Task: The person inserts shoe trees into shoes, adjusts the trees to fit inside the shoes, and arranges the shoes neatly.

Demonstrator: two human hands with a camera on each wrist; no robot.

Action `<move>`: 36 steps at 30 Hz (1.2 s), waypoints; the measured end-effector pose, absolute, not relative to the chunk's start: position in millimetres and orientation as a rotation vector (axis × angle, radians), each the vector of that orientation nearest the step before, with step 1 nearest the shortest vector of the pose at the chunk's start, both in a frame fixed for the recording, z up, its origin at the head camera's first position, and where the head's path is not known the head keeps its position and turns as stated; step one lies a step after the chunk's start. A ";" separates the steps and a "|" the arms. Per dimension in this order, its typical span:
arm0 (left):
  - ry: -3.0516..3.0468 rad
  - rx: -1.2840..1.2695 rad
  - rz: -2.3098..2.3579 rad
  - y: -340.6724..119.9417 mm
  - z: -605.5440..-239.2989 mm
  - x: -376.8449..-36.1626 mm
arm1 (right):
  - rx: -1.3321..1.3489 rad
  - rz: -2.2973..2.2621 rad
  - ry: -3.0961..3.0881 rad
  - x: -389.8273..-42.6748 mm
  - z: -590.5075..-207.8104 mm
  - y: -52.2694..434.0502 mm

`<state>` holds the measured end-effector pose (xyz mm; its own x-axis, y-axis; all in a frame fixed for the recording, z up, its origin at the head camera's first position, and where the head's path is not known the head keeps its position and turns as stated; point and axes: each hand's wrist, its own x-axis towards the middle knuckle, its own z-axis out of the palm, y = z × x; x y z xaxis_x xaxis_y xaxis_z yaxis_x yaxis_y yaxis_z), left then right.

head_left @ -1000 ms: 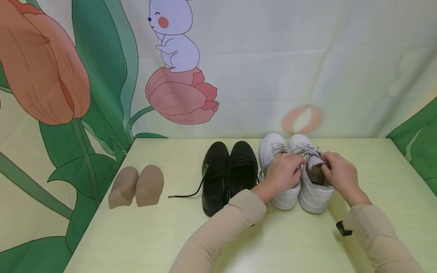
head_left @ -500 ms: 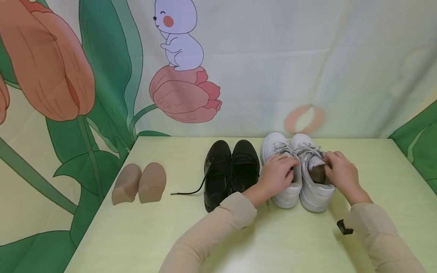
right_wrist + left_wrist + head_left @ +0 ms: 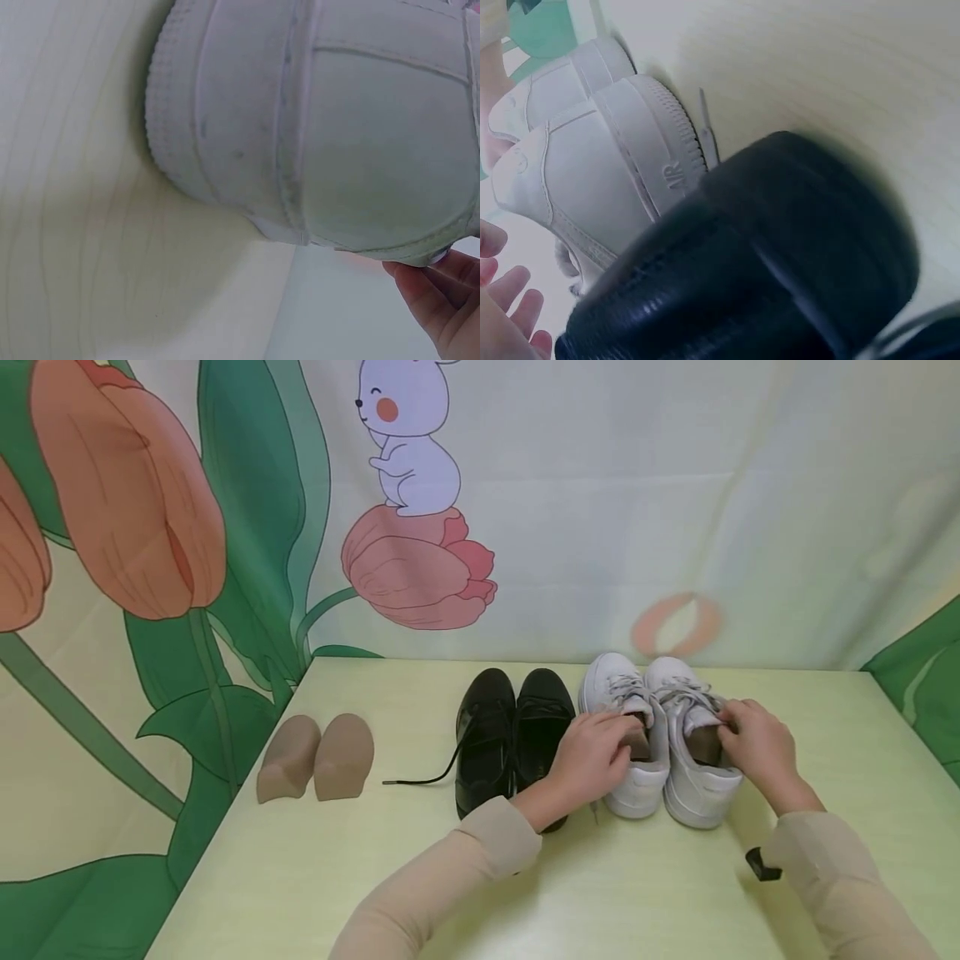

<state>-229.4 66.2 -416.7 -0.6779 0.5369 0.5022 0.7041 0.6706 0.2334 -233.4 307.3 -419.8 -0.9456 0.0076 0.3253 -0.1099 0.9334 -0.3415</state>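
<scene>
Two white lace-up sneakers stand side by side, toes to the wall. My right hand (image 3: 761, 747) pinches the right sneaker (image 3: 701, 797) at the collar beside its tongue; in the right wrist view the fingertips meet its upper edge. Over the outer side of the left sneaker (image 3: 636, 789) hovers my left hand (image 3: 588, 760), and the left wrist view shows its loosely bent fingers (image 3: 526, 311) holding nothing. Something brown shows inside each sneaker opening. Grey laces (image 3: 686, 693) lie across the right sneaker.
A pair of black shoes (image 3: 487, 693) stands left of the sneakers, one lace trailing left. Two tan shoe-toe-shaped blocks (image 3: 343, 758) lie farther left on the table (image 3: 300, 877). A small black object (image 3: 762, 864) is by my right sleeve. A printed cloth (image 3: 570, 527) hangs behind.
My left hand has left the right sneaker's laces and moved left and back over the left sneaker, uncovering its opening. The right hand keeps its hold. The view has turned slightly left.
</scene>
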 end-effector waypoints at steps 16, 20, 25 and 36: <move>-2.458 -0.962 -0.605 45.3 -417.6 -223.6 | 0.068 0.616 -2.856 -225.8 -410.4 306.3; -2.455 -0.954 -0.618 40.3 -417.1 -223.5 | 0.079 0.640 -2.779 -221.4 -408.4 299.6; -2.474 -0.935 -0.618 33.9 -414.4 -220.8 | 0.125 0.674 -2.611 -217.5 -405.9 287.4; -2.445 -0.925 -0.680 17.7 -414.1 -219.3 | 0.320 0.666 -2.562 -213.9 -404.4 263.9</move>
<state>-219.3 17.7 -414.1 -0.6815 0.4829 0.5499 0.6974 0.6562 0.2880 -213.9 263.9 -404.4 -0.8620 -0.1038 0.4961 -0.3323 0.8548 -0.3986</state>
